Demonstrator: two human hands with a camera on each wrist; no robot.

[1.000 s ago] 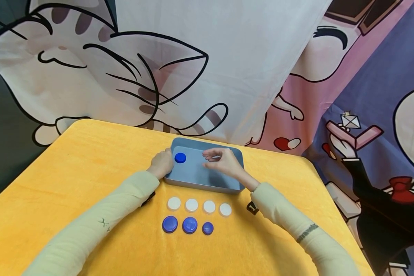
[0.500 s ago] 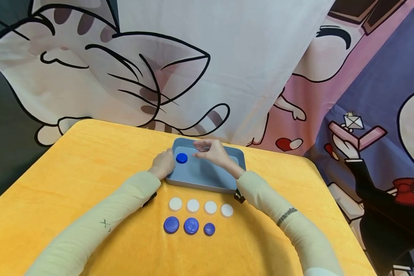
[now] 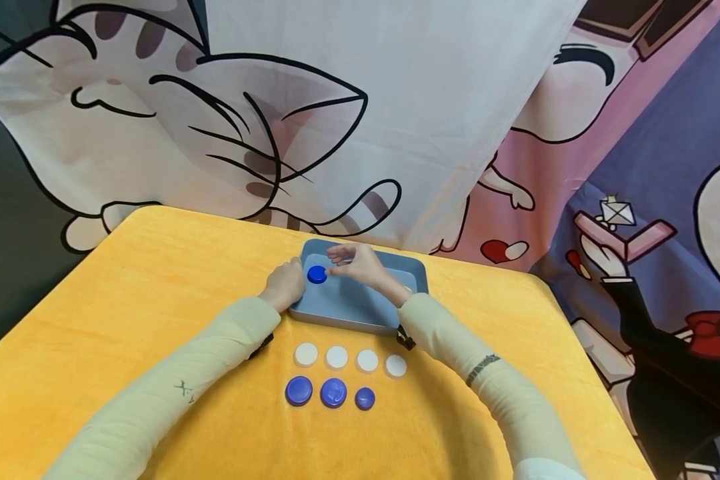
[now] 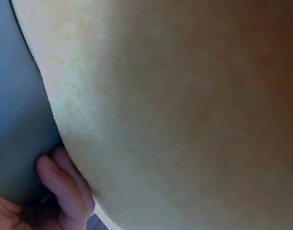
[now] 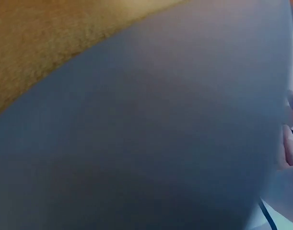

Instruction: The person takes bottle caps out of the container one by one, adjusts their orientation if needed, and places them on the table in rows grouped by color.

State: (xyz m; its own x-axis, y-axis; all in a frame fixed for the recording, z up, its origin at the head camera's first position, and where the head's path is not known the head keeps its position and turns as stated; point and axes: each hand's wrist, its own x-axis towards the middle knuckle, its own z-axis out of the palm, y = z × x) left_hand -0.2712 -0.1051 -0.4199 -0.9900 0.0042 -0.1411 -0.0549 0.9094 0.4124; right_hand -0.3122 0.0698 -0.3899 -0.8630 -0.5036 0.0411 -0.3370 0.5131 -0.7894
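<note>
My left hand (image 3: pixel 285 284) grips the left wall of a blue-grey rectangular tray (image 3: pixel 336 321); in the left wrist view its curled fingers (image 4: pixel 64 184) lie against the tray's side. My right hand (image 3: pixel 360 265) is over the tray, fingers and thumb apart. Its thumb tip is just right of a round blue bottle cap (image 3: pixel 317 275) lying in the tray's left part; whether they touch I cannot tell. In the right wrist view the tray's wall (image 5: pixel 151 110) hides most of the hand, and only part of it shows at the right edge.
On the yellow cloth (image 3: pixel 186 267) before the tray lies a row of several white caps (image 3: pixel 337 357). Nearer still are three blue caps (image 3: pixel 333 393), the rightmost smaller. A printed curtain (image 3: pixel 444 133) hangs behind the table.
My right hand has moved left over the tray, until its thumb came close to the blue bottle cap. The left hand stays at the tray's left wall.
</note>
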